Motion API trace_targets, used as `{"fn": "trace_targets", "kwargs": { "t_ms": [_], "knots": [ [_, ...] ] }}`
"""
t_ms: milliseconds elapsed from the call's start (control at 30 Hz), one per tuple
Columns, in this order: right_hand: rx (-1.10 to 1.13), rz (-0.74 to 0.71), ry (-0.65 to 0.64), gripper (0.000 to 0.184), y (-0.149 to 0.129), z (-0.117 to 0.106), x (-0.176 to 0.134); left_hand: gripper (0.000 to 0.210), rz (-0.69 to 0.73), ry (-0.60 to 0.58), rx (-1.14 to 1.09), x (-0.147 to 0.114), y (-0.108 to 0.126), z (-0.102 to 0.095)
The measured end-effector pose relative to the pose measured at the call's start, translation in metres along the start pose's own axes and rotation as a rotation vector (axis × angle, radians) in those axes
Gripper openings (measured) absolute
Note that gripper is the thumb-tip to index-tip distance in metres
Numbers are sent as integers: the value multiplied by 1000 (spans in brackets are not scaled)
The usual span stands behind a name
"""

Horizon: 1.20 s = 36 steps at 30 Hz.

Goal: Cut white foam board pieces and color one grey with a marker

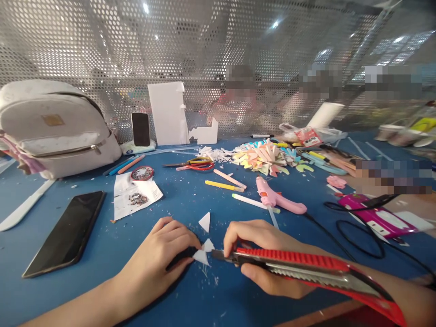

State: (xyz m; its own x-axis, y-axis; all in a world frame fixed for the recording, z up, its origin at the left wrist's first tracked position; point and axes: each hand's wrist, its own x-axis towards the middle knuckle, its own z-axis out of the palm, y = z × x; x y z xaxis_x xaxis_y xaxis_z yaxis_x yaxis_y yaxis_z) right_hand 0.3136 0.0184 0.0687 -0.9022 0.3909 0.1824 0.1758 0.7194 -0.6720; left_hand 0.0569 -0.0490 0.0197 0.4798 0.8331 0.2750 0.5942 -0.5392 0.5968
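My right hand (259, 254) grips a red utility knife (306, 263), its blade extended and pointing left. The blade tip lies close beside a small cut piece of white foam board or card (200, 257) on the blue table. From the left, the curled fingers and thumb of my left hand (166, 250) hold this piece at its edge. A smaller white scrap (208, 245) touches or overlaps its upper side; which of the two I cannot tell. Just beyond them lies a loose white triangle (205, 222). Tiny white crumbs are scattered around the blade.
A pink glue gun (277, 197) with a black cord lies beyond my right hand. Scissors (194, 164), markers (223, 185) and a heap of coloured pieces (262, 156) are farther back. At left are a phone (68, 231) and a backpack (57, 131). Someone's arm (381, 181) rests at right.
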Motion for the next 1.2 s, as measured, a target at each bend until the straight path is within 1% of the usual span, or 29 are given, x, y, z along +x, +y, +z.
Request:
{"fn": "trace_targets", "kwargs": {
  "t_ms": [100, 167, 267, 333, 400, 500, 633, 800, 933, 1067, 1200],
  "knots": [
    [-10, 27, -80, 24, 5, -6, 3, 16, 30, 37, -14, 3, -4, 3],
    [-16, 28, -109, 28, 9, -10, 7, 17, 71, 32, -6, 6, -7, 4],
    [25, -28, -130, 29, 15, -14, 12, 22, 154, 39, -16, 10, -13, 5],
    [46, -67, -118, 24, 17, -12, 13, 22, 180, 54, -28, 11, -16, 5],
    [38, -78, -72, 20, 16, -7, 11, 22, 186, 53, -31, 11, -18, 5],
    [-25, -48, -13, 22, 15, 4, 6, 26, 209, 63, -31, 10, -20, 5],
    [-74, -99, 14, 26, 18, 15, 2, 30, 243, 76, -40, 8, -22, 5],
    [-86, -130, -19, 27, 23, 17, 3, 32, 241, 55, -32, 8, -21, 3],
    [-87, -141, 11, 28, 24, 18, 3, 34, 253, 59, -25, 9, -21, 4],
    [-88, -151, 2, 29, 25, 20, 3, 33, 248, 67, -1, 10, -20, 3],
    [-108, -163, 39, 27, 22, 22, 5, 30, 269, 62, 12, 11, -20, 1]
  ]
}}
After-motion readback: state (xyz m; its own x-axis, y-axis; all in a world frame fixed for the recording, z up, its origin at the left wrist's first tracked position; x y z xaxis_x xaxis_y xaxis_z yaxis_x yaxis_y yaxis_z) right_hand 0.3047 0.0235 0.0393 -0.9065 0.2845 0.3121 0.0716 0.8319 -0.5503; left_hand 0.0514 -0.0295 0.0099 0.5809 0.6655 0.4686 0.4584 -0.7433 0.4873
